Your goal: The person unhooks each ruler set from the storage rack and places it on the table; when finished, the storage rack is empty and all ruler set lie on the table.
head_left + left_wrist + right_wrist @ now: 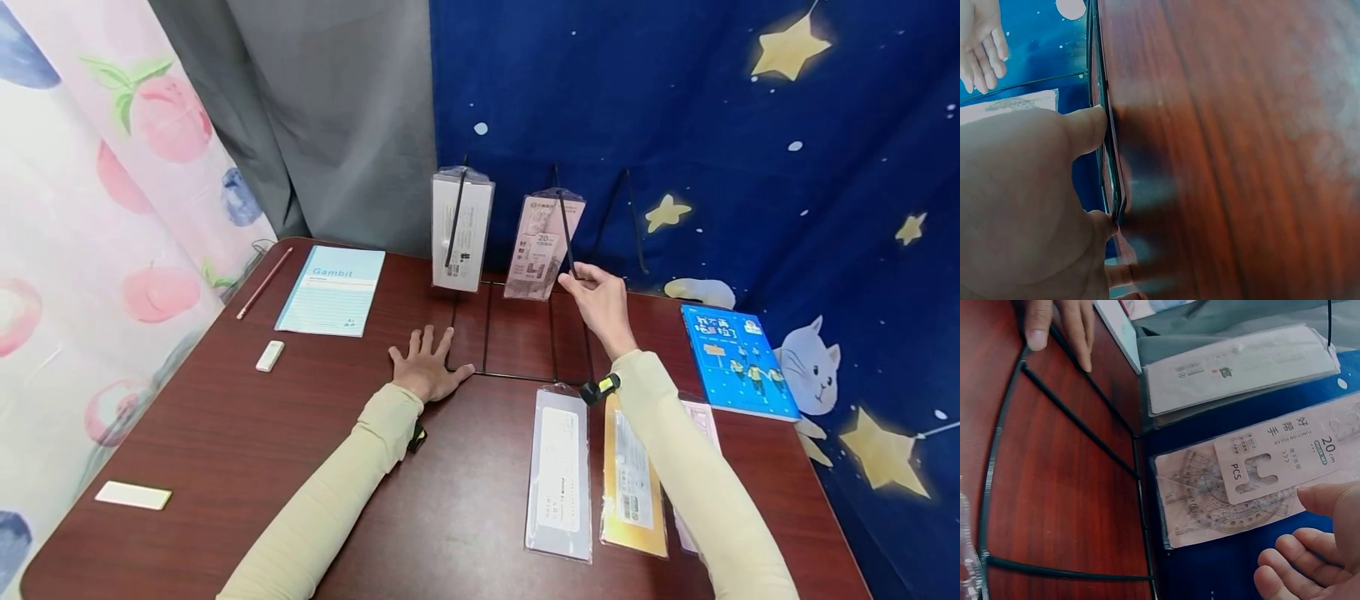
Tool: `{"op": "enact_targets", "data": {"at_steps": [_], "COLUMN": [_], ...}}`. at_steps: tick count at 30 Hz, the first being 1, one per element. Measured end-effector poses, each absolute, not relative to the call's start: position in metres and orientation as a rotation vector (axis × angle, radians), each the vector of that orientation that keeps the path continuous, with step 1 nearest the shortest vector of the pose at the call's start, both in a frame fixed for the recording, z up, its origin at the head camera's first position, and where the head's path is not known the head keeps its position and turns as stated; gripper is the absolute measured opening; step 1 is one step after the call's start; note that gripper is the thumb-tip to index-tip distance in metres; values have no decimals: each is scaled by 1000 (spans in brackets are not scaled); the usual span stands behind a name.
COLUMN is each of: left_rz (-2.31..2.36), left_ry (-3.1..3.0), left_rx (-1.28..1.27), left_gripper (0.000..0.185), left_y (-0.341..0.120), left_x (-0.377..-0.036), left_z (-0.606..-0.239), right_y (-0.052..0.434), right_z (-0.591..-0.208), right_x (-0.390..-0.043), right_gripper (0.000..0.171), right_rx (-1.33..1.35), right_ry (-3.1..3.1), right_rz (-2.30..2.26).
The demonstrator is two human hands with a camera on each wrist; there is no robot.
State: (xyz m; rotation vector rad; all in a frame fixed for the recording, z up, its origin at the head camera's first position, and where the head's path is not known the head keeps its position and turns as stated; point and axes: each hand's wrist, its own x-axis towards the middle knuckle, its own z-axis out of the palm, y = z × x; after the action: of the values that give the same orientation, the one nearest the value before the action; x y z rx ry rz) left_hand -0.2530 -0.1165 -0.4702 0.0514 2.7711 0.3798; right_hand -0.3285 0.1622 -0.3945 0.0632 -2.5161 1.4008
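A black wire rack (517, 377) stands at the table's back, its base on the wood. On its left hook hangs a flat white packet (477, 225). The middle hook carries a clear pink ruler set (534, 250), where a protractor (1210, 487) shows through in the right wrist view. My right hand (603, 308) is beside this set at the hook's front end, fingers loosely bent, nothing held between them. With fingers spread, my left hand (426, 367) rests on the table at the base's left front corner, thumb along the wire. The right hook (636, 223) is bare.
Near my right forearm lie a grey-white packet (558, 500), a yellow packet (622, 525) and a partly hidden pink packet (703, 417). A blue book (738, 362) is at right; a notebook (333, 292), pencil (264, 283), eraser (270, 356) and white strip (133, 495) at left. Curtains hang behind.
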Motion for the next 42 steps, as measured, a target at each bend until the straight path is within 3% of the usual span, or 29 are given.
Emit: {"op": "enact_targets", "data": {"at_steps": [21,42], "left_rz": [363,346], "left_ry": [2781,2769], "left_rx": [58,48], "left_gripper": [85,84], "left_y": [-114,-116], "left_x": [-252,-254], "left_z": [-469,-471], "right_y": [153,153], "right_z": [-380,-381], "right_x": [-356,-352], "right_gripper": [55,39], "right_rx": [48,139], "right_ry": [-2417,-2320], "right_rz": [1528,1713]}}
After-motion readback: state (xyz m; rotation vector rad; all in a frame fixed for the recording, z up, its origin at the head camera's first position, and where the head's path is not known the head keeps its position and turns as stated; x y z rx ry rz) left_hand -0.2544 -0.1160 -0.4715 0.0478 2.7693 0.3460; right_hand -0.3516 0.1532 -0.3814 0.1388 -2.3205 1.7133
